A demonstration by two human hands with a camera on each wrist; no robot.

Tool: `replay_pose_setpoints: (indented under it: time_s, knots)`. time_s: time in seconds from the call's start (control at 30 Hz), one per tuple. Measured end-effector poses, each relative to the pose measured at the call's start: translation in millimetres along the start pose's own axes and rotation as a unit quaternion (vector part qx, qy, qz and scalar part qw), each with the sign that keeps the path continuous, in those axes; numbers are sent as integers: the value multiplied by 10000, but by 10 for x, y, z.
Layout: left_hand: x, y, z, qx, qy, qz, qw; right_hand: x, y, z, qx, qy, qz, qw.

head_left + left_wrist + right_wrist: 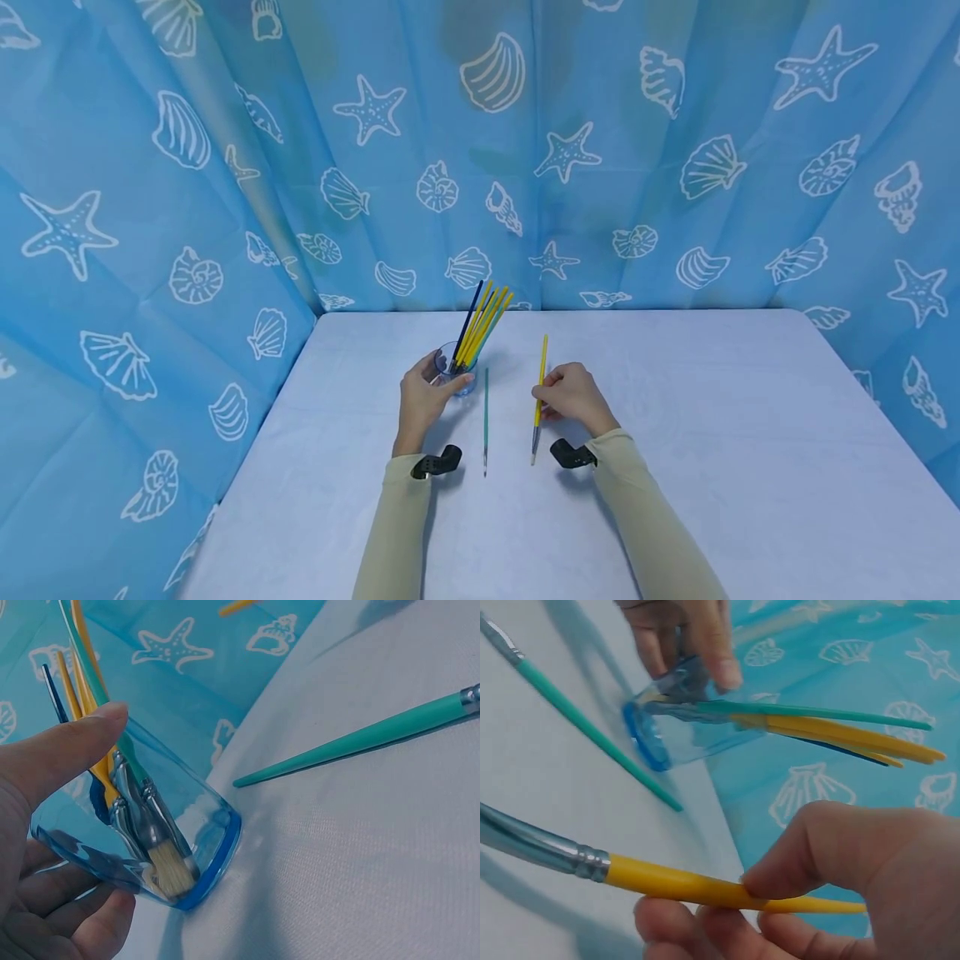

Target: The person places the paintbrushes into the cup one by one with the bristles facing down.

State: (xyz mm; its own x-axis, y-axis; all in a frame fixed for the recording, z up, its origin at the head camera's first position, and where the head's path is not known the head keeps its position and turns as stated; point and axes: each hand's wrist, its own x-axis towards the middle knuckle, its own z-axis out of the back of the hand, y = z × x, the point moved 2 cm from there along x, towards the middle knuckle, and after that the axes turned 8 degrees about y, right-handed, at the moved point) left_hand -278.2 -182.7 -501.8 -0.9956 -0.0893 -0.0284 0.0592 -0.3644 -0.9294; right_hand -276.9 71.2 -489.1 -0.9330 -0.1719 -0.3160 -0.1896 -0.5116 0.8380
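My left hand (426, 402) grips a clear blue cup (169, 817), thumb on one side and fingers curled round the other. Several paintbrushes stand in it bristles down, with yellow handles (480, 332), a dark blue handle (468, 321) and a green one (88, 660). Between thumb and fingers, my right hand (576, 396) pinches a yellow paintbrush (682, 883) by its handle, bristle end toward me. Between the two hands a green paintbrush (486, 421) lies on the white table, its bristles also toward me.
The white-covered table (720, 417) spreads out on both sides of the hands. Behind it and at the left hangs a blue curtain (420, 167) printed with shells and starfish. A black wrist camera (438, 462) sits on the left sleeve, another camera (572, 454) on the right.
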Motion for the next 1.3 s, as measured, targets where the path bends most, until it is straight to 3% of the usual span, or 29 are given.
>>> replay_pose_setpoints:
  time_s: [0.27, 0.7, 1.3]
  knots:
    - [-10, -28, 2, 19, -6, 46, 10000, -5, 27, 136, 973, -186, 43, 9951]
    - [-3, -17, 13, -24, 19, 70, 10000, -70, 121, 197, 1875, -413, 522, 9800]
    - [-2, -20, 14, -17, 16, 63, 10000, -101, 377, 230, 2295, -626, 1176, 9641]
